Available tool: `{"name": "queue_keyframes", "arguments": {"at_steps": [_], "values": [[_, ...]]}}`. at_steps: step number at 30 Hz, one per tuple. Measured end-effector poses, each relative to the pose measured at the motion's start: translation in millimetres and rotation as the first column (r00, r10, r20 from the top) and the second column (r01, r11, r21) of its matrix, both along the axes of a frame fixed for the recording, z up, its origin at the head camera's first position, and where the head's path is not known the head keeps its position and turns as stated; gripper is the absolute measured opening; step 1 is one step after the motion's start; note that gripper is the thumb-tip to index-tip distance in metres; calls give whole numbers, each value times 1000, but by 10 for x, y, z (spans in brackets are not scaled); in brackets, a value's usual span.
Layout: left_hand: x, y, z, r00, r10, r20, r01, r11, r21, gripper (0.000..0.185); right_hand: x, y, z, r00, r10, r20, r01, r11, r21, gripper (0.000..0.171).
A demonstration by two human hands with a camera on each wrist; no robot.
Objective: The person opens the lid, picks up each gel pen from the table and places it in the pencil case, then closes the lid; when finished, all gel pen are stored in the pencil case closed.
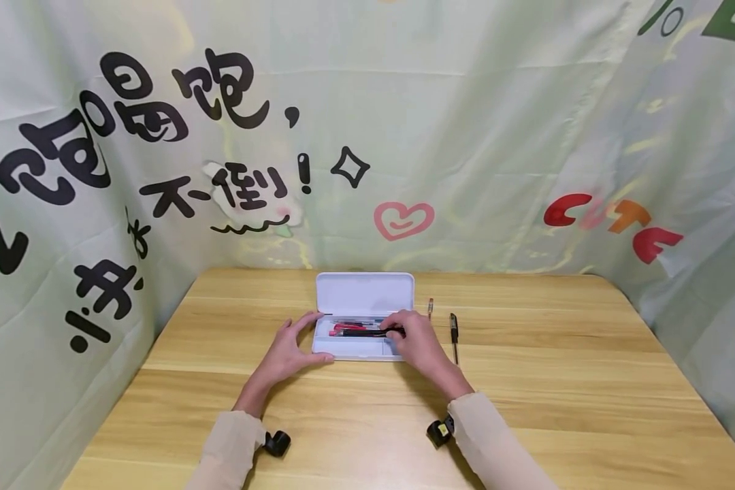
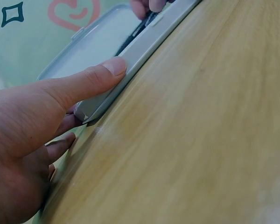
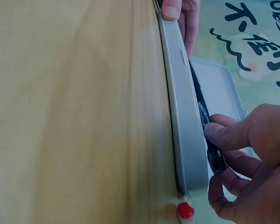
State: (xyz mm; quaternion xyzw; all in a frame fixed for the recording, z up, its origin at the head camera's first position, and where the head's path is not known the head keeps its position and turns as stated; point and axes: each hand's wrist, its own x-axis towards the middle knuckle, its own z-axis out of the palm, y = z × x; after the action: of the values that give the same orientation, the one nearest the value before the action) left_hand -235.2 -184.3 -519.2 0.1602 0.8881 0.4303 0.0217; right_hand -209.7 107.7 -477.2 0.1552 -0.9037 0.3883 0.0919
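Note:
A white pencil case lies on the table with its lid raised at the back. My left hand holds the case's left end, thumb on the front wall and fingers round toward the rear corner. Over the right half, my right hand pinches a black pen between thumb and fingers, close to the pen's end. That pen lies lengthwise along the tray. Behind it, red and bluish pens rest in the long compartment, partly covered by the right hand in the head view.
Right of the case, a black-capped pen lies on the wooden table. Nearer the case is a thin pen or pencil. A printed cloth hangs behind and beside the table. Small black cameras sit at both wrists.

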Motion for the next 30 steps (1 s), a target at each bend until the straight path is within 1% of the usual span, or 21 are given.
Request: {"name": "queue_keyframes", "arguments": {"at_steps": [5,8,10,15,19,22,26,28,30], "values": [[-1,3,9,1000,-1,5,1,1000,3,91,-10,-19,0,1000,14,-23,-12,998,64,21],[3,1,11,1000,5,14,-5,1000,-3,91,-10,-26,-3,1000,22,-19,-21,996,86,21],[2,-2,8,1000,7,14,-7,1000,-10,91,-5,-28,-2,1000,26,-6,-25,996,82,21],[5,-1,6,1000,5,10,-4,1000,-10,91,6,-8,9,1000,14,26,-16,999,42,20],[0,0,1,1000,1,7,-1,1000,-9,91,40,55,28,999,-17,28,17,1000,5,20],[-2,-3,-1,1000,0,9,0,1000,-6,91,88,125,59,998,-37,55,40,998,-57,20],[5,-6,5,1000,6,8,-6,1000,-8,91,158,233,122,996,-39,83,51,989,-137,20],[9,-7,5,1000,8,9,-8,1000,-11,91,191,294,151,996,-51,77,62,987,-147,21],[11,-10,2,1000,9,13,-9,1000,-11,92,224,360,174,995,-78,65,87,987,-137,23]]}}
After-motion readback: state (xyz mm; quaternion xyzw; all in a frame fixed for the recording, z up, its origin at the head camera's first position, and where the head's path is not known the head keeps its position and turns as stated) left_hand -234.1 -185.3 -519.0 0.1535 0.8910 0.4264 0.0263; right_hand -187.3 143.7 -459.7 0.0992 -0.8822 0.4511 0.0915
